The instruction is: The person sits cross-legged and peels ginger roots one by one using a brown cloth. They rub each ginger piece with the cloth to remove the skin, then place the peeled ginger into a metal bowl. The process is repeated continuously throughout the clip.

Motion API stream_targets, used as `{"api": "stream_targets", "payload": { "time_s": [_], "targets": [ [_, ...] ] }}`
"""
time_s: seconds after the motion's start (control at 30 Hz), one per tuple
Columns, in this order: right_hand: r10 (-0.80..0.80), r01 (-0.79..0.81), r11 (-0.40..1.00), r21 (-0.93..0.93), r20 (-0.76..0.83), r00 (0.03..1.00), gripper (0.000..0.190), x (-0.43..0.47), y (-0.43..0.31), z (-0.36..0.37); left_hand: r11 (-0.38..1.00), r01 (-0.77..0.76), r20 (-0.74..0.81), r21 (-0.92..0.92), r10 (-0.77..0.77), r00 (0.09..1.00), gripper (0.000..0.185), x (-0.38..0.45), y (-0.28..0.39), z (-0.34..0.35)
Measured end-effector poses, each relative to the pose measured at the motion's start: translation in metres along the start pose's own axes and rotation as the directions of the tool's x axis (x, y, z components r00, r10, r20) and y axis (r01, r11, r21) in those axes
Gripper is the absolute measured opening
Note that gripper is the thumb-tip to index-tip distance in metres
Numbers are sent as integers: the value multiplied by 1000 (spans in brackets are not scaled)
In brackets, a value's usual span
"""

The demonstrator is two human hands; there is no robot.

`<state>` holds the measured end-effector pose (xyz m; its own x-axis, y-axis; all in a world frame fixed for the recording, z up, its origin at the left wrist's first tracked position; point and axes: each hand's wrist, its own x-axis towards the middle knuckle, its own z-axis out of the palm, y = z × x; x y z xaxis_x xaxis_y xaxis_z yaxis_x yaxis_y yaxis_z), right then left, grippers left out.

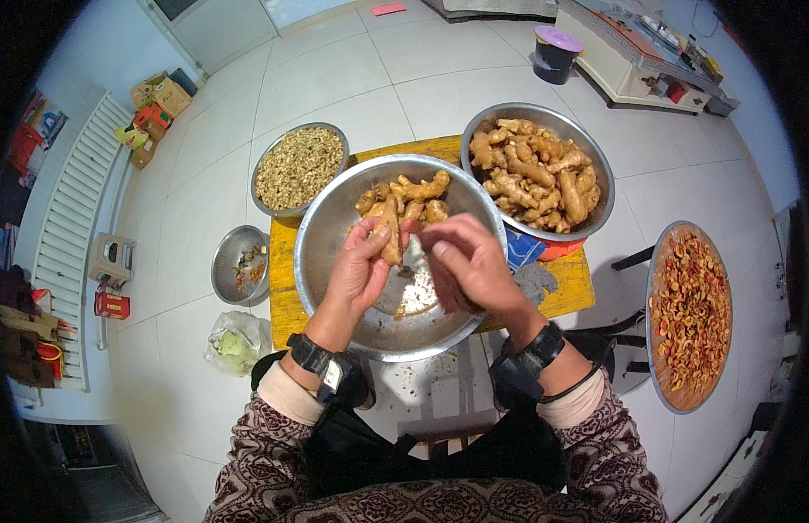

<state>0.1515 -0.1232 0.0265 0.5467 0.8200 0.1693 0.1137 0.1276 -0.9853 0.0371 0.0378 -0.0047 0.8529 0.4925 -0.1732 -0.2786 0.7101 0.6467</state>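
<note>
My left hand (360, 267) grips a piece of ginger root (392, 232), held upright over a large metal basin (319, 301). Close beside it on the right is my right hand (466, 261), its fingers curled and slightly blurred. Whether anything sits in those fingers is hidden. Several more ginger roots (421, 189) lie at the far side inside the basin, behind the held piece. Dark bits and some water or shine show on the basin's bottom. A wider heap of ginger (535, 170) fills a second metal basin (473, 140) at the far right.
Under the large basin stands a worn yellow wooden table (568, 287), with a grey cloth (535, 282) on it. A bowl of chopped pieces (300, 170) is at far left. On the floor sit a metal bowl (225, 284) and plastic bag (238, 343). A round tray of slices (692, 320) stands right.
</note>
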Motion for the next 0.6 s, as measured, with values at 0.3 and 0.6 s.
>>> {"api": "stream_targets", "payload": {
  "time_s": [0.3,0.6],
  "targets": [
    [-20,40,994,104,-186,982,25,12,7,-13,867,-99,15,488,105,994,41,-13,-9,9],
    [-265,278,907,-315,82,961,27,8,13,14,500,-276,201,821,199,959,48,-21,-24,15]
  ]
}}
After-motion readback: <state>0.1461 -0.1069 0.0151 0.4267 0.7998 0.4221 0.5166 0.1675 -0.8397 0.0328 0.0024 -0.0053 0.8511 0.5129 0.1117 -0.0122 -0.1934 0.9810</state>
